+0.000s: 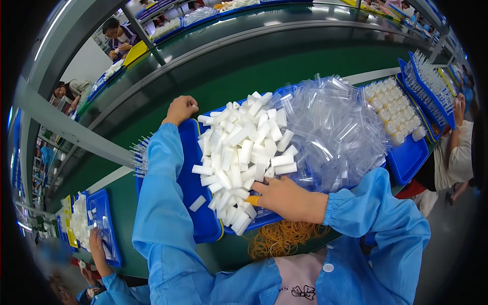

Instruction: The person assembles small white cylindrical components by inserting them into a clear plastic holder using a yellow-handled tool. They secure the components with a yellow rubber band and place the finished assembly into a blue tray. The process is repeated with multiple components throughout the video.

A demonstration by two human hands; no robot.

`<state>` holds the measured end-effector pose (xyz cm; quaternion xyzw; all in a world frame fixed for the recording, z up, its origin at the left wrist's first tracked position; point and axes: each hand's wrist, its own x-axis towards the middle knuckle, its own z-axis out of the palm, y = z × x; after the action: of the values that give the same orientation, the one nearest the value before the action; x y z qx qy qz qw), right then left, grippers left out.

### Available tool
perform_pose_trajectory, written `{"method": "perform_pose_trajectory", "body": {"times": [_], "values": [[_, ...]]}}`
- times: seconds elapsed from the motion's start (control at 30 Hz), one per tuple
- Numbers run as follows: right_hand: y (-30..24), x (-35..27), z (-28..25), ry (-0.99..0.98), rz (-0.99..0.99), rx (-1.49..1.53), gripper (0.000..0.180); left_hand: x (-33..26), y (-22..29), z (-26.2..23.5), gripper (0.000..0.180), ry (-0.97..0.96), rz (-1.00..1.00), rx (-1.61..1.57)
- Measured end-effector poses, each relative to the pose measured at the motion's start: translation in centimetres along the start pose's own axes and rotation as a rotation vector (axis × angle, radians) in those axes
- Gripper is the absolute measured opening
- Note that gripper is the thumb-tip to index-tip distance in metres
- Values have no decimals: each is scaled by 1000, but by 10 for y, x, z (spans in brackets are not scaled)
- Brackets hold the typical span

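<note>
My right hand reaches onto the near side of a heap of short white foam-like pieces. Its fingers are apart, an orange cover on one of them, and the tips touch the pieces. I see no piece clearly gripped. My left hand is up at the far left corner of the blue tray, its fingers curled closed. Whatever lies inside those fingers, if anything, is hidden. A single white piece rests apart from the heap on the tray's bare left part.
Clear plastic tubes fill a tray right of the heap. Beyond stand pale capped parts and a tilted blue tray of thin spiky parts. Rubber bands lie near my body. A grey metal post slants at left. Co-workers sit around.
</note>
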<state>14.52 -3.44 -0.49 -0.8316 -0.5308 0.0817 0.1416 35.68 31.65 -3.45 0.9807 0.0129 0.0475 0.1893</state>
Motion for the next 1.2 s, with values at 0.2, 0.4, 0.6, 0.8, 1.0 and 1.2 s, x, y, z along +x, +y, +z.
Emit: {"method": "perform_pose_trajectory", "body": {"times": [0.2, 0.4, 0.6, 0.8, 1.0, 1.2], "values": [[4, -1, -3, 123, -34, 61, 31, -23, 25, -38, 26, 218, 127, -63], [3, -16, -20, 152, -46, 220, 33, -66, 78, -74, 26, 212, 190, -209], [-2, -71, -74, 333, -58, 376, 37, -124, 124, -74, 26, 210, 307, -244], [-1, -187, -82, 765, 382, 287, 33, -181, 166, -62, 26, 312, 438, -215], [41, -233, 12, 1285, 679, 376, 35, -221, 193, -40, 24, 412, 541, 45], [54, -216, 33, 1438, 631, 556, 64, -220, 211, -31, 31, 457, 523, 75]]}}
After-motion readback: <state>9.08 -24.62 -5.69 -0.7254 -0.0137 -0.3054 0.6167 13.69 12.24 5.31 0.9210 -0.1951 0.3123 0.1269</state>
